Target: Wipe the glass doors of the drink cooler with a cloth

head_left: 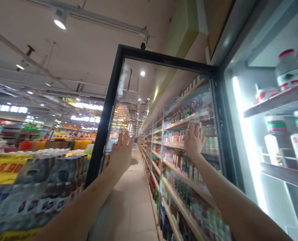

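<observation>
An open glass cooler door (164,57) with a black frame stands in front of me. My left hand (121,154) lies against its glass near the left side of the frame, fingers spread and nothing held. Higher up on the right part of the pane, my right hand (194,141) presses a small whitish cloth (195,124) to the glass. Its fingers cover most of the cloth, so the exact material is hard to make out. Through the pane, or mirrored in it, appear long rows of drink shelves.
At the right, lit cooler shelves (277,100) hold several bottles, among them a red-capped bottle (288,68). Stacked packs of bottled drinks (38,197) with a yellow price sign (6,169) stand at the left. Ceiling lamps (60,20) hang overhead.
</observation>
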Available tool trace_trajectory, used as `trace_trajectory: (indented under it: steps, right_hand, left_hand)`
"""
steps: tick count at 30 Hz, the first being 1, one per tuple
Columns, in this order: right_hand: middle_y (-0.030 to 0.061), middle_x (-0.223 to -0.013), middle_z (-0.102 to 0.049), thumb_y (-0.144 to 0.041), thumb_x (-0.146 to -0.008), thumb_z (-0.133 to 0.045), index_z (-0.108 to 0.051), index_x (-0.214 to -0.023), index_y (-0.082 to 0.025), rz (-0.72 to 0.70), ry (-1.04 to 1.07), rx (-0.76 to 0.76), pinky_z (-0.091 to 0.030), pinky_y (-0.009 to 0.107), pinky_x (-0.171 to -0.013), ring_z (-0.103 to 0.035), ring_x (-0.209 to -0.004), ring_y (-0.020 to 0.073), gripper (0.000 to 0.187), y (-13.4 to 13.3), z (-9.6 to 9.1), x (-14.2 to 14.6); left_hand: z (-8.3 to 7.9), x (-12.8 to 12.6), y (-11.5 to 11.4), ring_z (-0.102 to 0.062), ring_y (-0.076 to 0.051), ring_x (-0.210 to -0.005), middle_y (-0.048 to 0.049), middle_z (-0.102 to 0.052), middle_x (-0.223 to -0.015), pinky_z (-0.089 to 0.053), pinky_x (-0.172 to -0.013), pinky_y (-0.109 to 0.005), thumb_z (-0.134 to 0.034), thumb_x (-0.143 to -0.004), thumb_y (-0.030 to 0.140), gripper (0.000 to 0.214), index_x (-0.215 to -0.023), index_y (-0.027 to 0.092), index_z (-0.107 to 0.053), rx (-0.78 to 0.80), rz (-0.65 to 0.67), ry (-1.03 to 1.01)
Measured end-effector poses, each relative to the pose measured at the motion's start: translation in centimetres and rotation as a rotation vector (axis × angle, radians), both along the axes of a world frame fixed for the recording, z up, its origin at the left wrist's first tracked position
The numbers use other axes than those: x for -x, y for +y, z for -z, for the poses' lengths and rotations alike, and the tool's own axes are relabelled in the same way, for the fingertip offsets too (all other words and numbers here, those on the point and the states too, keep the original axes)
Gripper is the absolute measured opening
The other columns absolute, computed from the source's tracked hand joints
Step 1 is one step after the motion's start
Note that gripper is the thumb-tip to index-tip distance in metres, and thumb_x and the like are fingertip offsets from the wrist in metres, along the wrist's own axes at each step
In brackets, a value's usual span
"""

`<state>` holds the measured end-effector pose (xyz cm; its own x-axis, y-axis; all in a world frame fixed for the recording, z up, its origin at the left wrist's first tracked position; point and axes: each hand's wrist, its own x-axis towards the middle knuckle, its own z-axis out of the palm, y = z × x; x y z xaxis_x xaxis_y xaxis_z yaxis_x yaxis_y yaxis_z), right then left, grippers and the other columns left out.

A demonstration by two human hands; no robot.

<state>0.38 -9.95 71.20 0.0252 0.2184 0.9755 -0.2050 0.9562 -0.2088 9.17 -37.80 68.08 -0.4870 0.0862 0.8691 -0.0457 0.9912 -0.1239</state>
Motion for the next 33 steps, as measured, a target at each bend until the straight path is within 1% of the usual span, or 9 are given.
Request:
trace_trajectory:
  steps: [6,8,11,13,18,20,26,31,33]
  right_hand:
    - [0.0029,-0.147,-0.040,-0.025,-0.088,-0.041,-0.036,-0.141,-0.033,-0.058,-0.041,-0.791,-0.022,0.050,-0.111,-0.025,-0.139,0.0247,0.055,-3.6,2.4,-0.7]
    - [0.0036,-0.147,-0.039,-0.025,-0.089,-0.039,-0.035,-0.142,-0.032,-0.047,-0.036,-0.704,-0.020,0.051,-0.111,-0.025,-0.139,0.0250,0.054,-3.0,2.4,-0.7]
    - [0.0112,-0.148,-0.036,-0.027,-0.091,-0.031,-0.035,-0.143,-0.023,0.009,-0.024,-0.210,-0.024,0.056,-0.107,-0.026,-0.138,0.0305,0.052,-0.3,1.6,-0.5]
    - [0.0140,-0.148,-0.035,-0.028,-0.091,-0.030,-0.034,-0.144,-0.020,0.025,-0.018,-0.095,-0.026,0.057,-0.106,-0.025,-0.138,0.0323,0.053,0.1,1.8,-0.4]
    - [0.0045,-0.145,-0.041,-0.027,-0.088,-0.041,-0.038,-0.141,-0.030,-0.059,0.004,-0.792,-0.019,0.049,-0.112,-0.024,-0.139,0.0242,0.053,-3.5,5.1,-0.7]
    - [0.0033,-0.145,-0.041,-0.027,-0.088,-0.041,-0.038,-0.141,-0.032,-0.053,-0.004,-0.818,-0.020,0.049,-0.112,-0.025,-0.139,0.0235,0.052,-2.8,5.9,-0.6]
    - [0.0159,-0.146,-0.037,-0.029,-0.092,-0.031,-0.027,-0.146,-0.020,0.084,-0.006,0.027,-0.031,0.058,-0.102,-0.029,-0.137,0.0331,0.055,4.1,5.7,0.4]
    - [0.0075,-0.145,-0.041,-0.023,-0.089,-0.038,-0.034,-0.143,-0.028,0.022,0.022,-0.524,-0.025,0.050,-0.110,-0.026,-0.139,0.0256,0.054,0.1,8.9,0.3]
    - [0.0057,-0.143,-0.044,-0.023,-0.089,-0.039,-0.035,-0.142,-0.031,0.023,0.044,-0.594,-0.024,0.048,-0.110,-0.029,-0.138,0.0240,0.054,0.1,9.6,0.4]
  left_hand:
    - [0.1,0.1,-0.7,-0.017,-0.035,-0.141,-0.0145,-0.020,-0.154,-0.038,-0.103,-0.045,-0.076,-0.062,0.046,0.098,-0.144,0.021,-0.028,0.040,0.016,0.028]
    - [0.2,0.1,-0.8,-0.017,-0.034,-0.141,-0.0141,-0.021,-0.154,-0.038,-0.103,-0.044,-0.076,-0.063,0.047,0.097,-0.144,0.021,-0.029,0.047,0.019,0.040]
    - [0.3,-0.2,-0.7,-0.018,-0.034,-0.141,-0.0140,-0.023,-0.153,-0.037,-0.105,-0.044,-0.075,-0.063,0.047,0.096,-0.144,0.021,-0.029,0.050,0.013,0.040]
    - [0.3,-0.3,-0.7,-0.018,-0.034,-0.141,-0.0143,-0.023,-0.153,-0.035,-0.106,-0.045,-0.076,-0.063,0.047,0.096,-0.143,0.020,-0.030,0.047,0.012,0.044]
    - [0.6,0.2,-1.1,-0.020,-0.034,-0.141,-0.0139,-0.023,-0.153,-0.037,-0.105,-0.044,-0.076,-0.062,0.048,0.096,-0.142,0.020,-0.032,0.075,0.030,0.086]
    - [0.8,0.4,-1.2,-0.021,-0.035,-0.140,-0.0142,-0.024,-0.152,-0.037,-0.105,-0.045,-0.075,-0.064,0.048,0.093,-0.142,0.019,-0.033,0.075,0.019,0.090]
    - [1.4,0.4,-0.9,-0.021,-0.035,-0.140,-0.0142,-0.024,-0.152,-0.039,-0.103,-0.048,-0.072,-0.068,0.046,0.087,-0.142,0.019,-0.034,0.052,0.001,0.087]
    - [1.5,0.7,-1.3,-0.024,-0.035,-0.139,-0.0136,-0.027,-0.152,-0.040,-0.103,-0.047,-0.073,-0.067,0.047,0.087,-0.140,0.019,-0.037,0.069,0.017,0.129]
    - [1.3,0.8,-1.5,-0.026,-0.035,-0.138,-0.0136,-0.027,-0.152,-0.041,-0.102,-0.047,-0.072,-0.068,0.046,0.085,-0.140,0.018,-0.038,0.074,0.017,0.138]
